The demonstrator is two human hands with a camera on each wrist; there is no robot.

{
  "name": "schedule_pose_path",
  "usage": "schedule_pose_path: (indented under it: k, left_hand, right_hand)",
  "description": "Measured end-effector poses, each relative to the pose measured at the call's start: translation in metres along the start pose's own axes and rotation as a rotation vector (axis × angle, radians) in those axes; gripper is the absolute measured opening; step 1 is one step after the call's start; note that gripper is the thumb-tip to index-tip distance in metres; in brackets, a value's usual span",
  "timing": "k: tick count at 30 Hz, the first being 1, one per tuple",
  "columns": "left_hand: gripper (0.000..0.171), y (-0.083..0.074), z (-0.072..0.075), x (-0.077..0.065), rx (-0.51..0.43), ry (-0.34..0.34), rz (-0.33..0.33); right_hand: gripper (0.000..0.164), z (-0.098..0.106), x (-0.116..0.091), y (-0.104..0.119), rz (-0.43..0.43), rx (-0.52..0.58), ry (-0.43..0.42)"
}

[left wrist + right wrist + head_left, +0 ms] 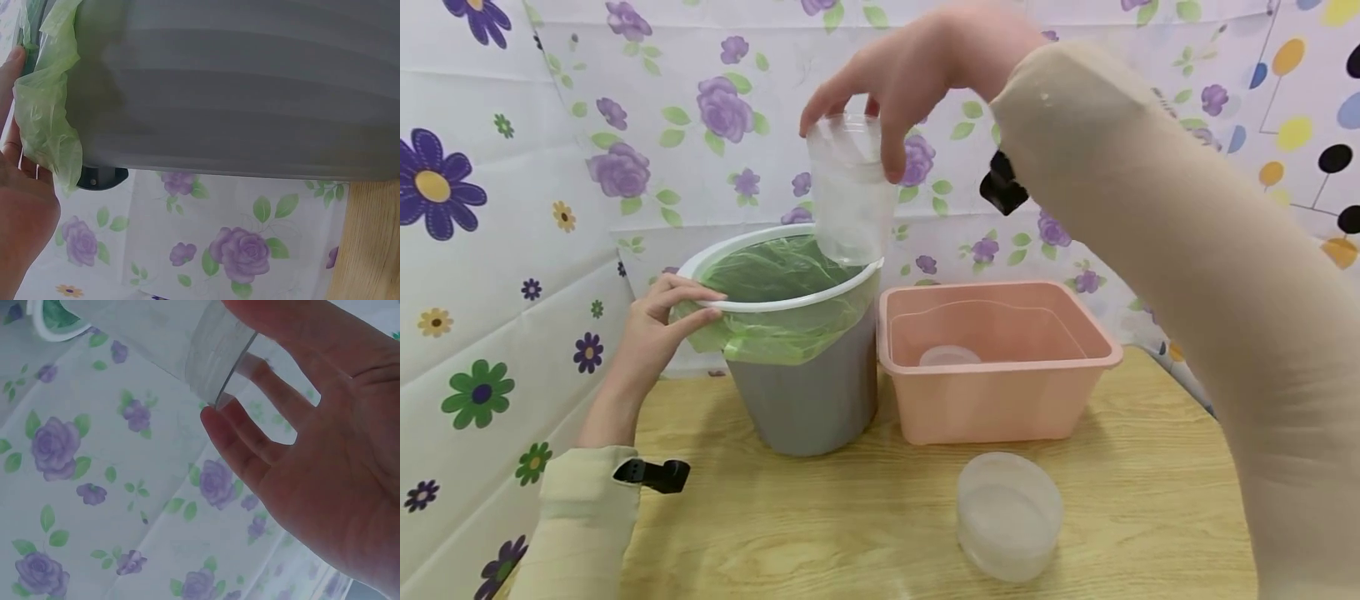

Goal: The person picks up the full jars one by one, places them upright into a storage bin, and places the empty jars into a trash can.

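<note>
A clear cup (853,196) hangs over the right edge of the gray bin (805,400), its top grasped by the right hand (917,79); the left hand (658,321) grips the bin's left rim, at the green liner (775,337); right of the bin sits a pink basin (992,404); nearer than the bin and rightward, a clear round container (1009,517).

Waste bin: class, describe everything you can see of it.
Grey and plastic-looking, the round waste bin narrows toward its base. A translucent green liner lines it and hangs crumpled outside, below the white rim. It stands upright, mouth open, on the wood-grain table, left of the pink basin; whether they touch is unclear. The left hand grips the rim's left side. In the head view a clear plastic container overlaps the rim's right side; contact there cannot be told.
</note>
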State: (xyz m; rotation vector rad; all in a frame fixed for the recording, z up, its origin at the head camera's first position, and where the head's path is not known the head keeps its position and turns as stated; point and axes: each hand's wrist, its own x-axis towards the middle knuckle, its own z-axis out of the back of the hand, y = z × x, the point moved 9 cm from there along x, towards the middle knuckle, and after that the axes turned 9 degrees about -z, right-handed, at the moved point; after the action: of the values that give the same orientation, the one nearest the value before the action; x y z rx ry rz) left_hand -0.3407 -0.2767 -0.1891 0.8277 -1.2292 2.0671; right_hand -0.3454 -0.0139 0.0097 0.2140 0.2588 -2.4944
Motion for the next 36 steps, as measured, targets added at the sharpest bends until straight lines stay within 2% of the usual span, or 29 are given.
schedule_pose_path:
  k: [3, 6, 11, 16, 25, 29, 36]
  left_hand:
    - [0.02, 0.001, 0.002, 0.0, -0.015, -0.011, -0.001]
    - [0.02, 0.002, 0.006, -0.003, -0.023, -0.034, -0.005]
    - [0.02, 0.002, 0.011, -0.007, -0.017, -0.047, 0.001]
    - [0.02, -0.002, 0.015, -0.002, -0.01, -0.05, -0.005]
    - [0.021, 0.002, 0.017, -0.006, 0.009, -0.05, 0.014]
    - [0.021, 0.001, 0.016, -0.005, 0.021, -0.045, 0.01]
    - [0.021, 0.001, 0.016, -0.003, 0.008, -0.04, 0.013]
  right_hand:
    - [0.104, -0.006, 0.012, 0.009, 0.005, -0.082, 0.031]
    - [0.103, -0.01, 0.024, 0.021, 0.024, -0.142, 0.02]
    - [0.101, -0.013, 0.039, 0.037, 0.064, -0.133, -0.052]
    - [0.1, -0.018, 0.051, 0.053, 0.133, -0.122, -0.114]
    - [0.09, -0.052, 0.081, 0.082, 0.255, -0.124, -0.141]
    - [0.089, -0.064, 0.086, 0.087, 0.27, -0.129, -0.109]
    - [0.091, -0.075, 0.089, 0.087, 0.219, -0.149, -0.03]
